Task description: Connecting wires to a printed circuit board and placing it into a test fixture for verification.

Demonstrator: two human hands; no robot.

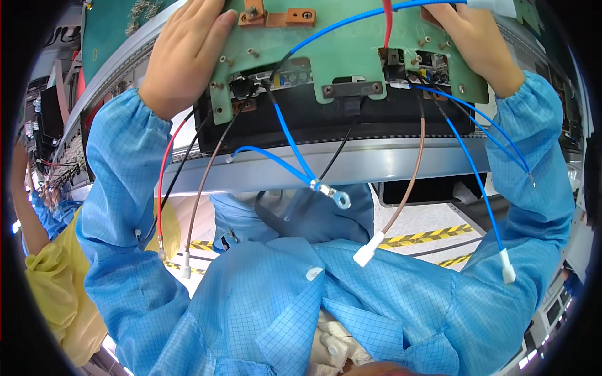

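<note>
A green plate (pixel 351 47) with screws and cut-outs lies over a black unit (pixel 282 122) in front of me. On its left side rests my left hand (pixel 188 53), fingers stretched forward and their tips cut off by the upper edge. My right hand (pixel 480 47) is at the plate's right side; most of its fingers are out of view. Blue wires (pixel 285 135) end in a ring terminal (pixel 341 200) that hangs toward me. A brown wire (pixel 414 175) and another blue wire (pixel 476 175) carry white connectors. A red wire (pixel 164 182) hangs near my left sleeve.
A metal rail (pixel 351 164) runs along the near side of the black unit. Copper-coloured blocks (pixel 300 17) are fixed on the plate. Someone in yellow (pixel 63 288) is at the left. Yellow-and-black tape (pixel 426 236) marks the floor below.
</note>
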